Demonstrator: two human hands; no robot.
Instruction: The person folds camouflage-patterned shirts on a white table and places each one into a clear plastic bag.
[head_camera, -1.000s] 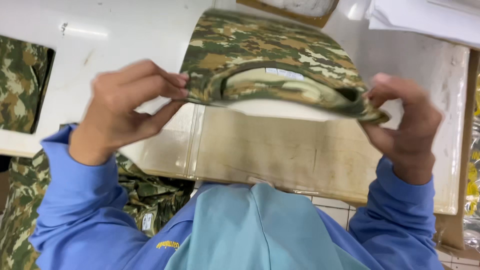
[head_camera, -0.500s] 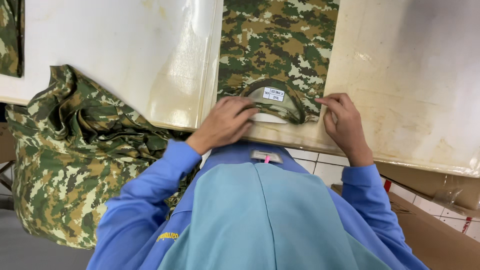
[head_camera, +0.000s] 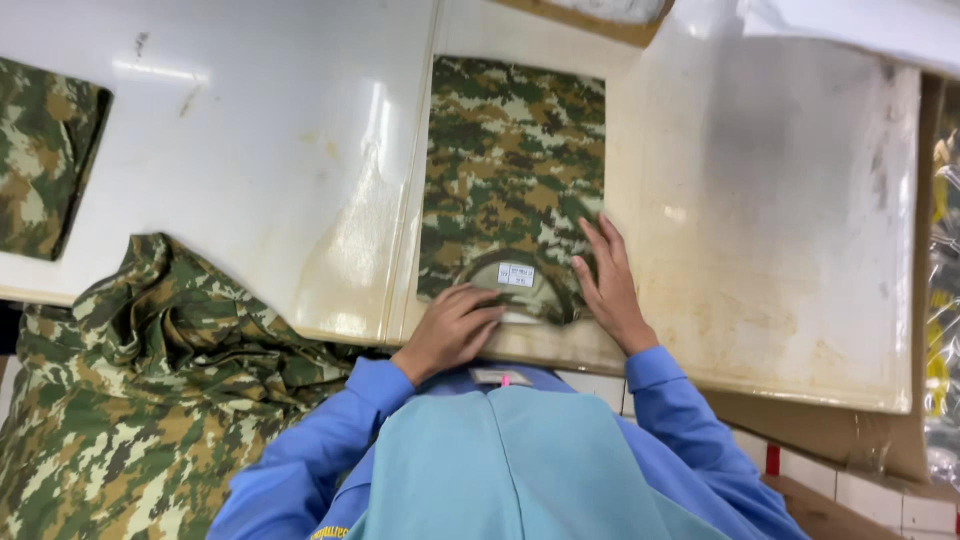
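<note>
Head view, the only one I have. A folded camouflage shirt (head_camera: 512, 175) lies flat on the white bench (head_camera: 250, 150), in a narrow panel between two glossy white boards, collar end toward me at the near edge. A small white label (head_camera: 516, 274) shows inside the neckline.

Left hand (head_camera: 452, 330): palm down on the collar, just below the label, fingers (head_camera: 478, 305) loosely curled and pressing the cloth. Nothing is gripped.

Right hand (head_camera: 606, 285): flat on the shirt's right lower edge, fingers (head_camera: 598, 240) spread and straight, open, holding nothing, lying where cloth meets the right board.

Both sleeves are blue; a pale blue apron front fills the bottom of the frame.

To my left, a loose heap of camouflage garments (head_camera: 150, 390) hangs below the bench edge. Another piece of camouflage cloth (head_camera: 40, 170) sits at the far left of the bench, well apart from the hands.

Judgement: the step in hand looks like smoothing and squaring the collar end of the folded shirt. The next move, I reckon, calls for even pressure from both palms, keeping the neckline centred and the side edges straight.
</note>
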